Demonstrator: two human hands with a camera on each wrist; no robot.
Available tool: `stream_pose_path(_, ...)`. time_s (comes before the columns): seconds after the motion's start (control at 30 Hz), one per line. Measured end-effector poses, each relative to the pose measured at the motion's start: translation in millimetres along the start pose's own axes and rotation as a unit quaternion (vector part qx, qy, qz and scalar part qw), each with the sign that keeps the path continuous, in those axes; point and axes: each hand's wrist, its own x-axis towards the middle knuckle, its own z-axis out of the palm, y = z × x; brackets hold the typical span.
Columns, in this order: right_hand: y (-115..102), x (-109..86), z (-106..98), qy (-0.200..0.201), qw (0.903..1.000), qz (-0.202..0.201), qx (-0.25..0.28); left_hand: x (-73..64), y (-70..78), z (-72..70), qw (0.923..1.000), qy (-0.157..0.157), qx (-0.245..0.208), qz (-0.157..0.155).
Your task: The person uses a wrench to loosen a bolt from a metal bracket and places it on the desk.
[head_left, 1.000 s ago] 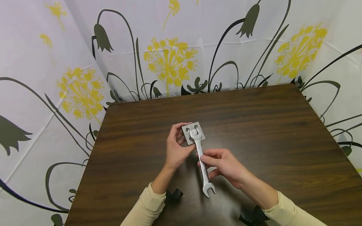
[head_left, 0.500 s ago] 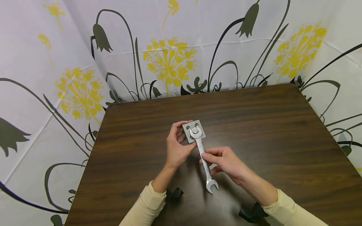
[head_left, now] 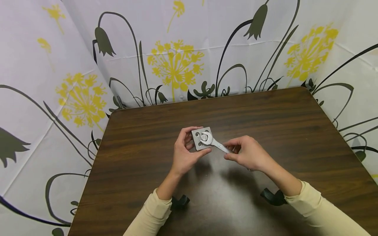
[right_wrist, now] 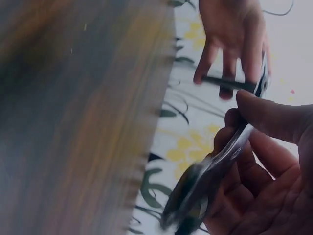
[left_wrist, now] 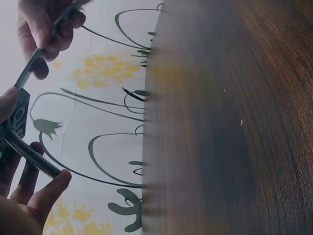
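My left hand (head_left: 184,154) holds a square grey metal plate (head_left: 197,139) with round holes by its edges, raised over the table. A bolt head (head_left: 203,137) sits on the plate's face. In the left wrist view the threaded bolt shank (left_wrist: 34,155) sticks out behind the plate, with a fingertip at its end. The silver open-end wrench (head_left: 218,145) has one end around the bolt head. My right hand (head_left: 247,153) grips the wrench handle between thumb and fingers. The far end is hidden in the head view, but it shows blurred in the right wrist view.
A dark wood-grain table (head_left: 141,137) lies beneath both hands. White cloth (head_left: 127,68) printed with flowers hangs along its back and sides. Black wrist-worn devices sit under the left (head_left: 180,202) and right (head_left: 274,197) wrists.
The wrench handle has swung from pointing toward the person to pointing right, turning about the bolt head. My right hand has moved right and away with it. The left hand stays nearly still.
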Motion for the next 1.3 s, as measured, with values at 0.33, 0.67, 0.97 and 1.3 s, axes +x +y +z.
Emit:
stream_pose_path(0.33,1,20.6,-18,0.055,0.9695,-0.1,-0.217,2.6,-1.7,-3.3,0.9995,-0.025,-0.015,-0.015)
stream_pose_path(0.67,0,50.0,-31,0.104,0.9112,-0.23,-0.325,3.0,-2.9,-2.6,0.997,-0.07,-0.015,-0.029)
stream_pose_path(0.97,-1,75.4,-38,0.09,0.8621,-0.349,-0.356,2.1,-4.0,0.4,0.9925,-0.1,-0.031,-0.063)
stream_pose_path(1.3,16,65.6,-37,0.108,0.9158,-0.21,-0.325,2.0,-3.2,-3.0,0.9974,-0.053,-0.015,-0.046)
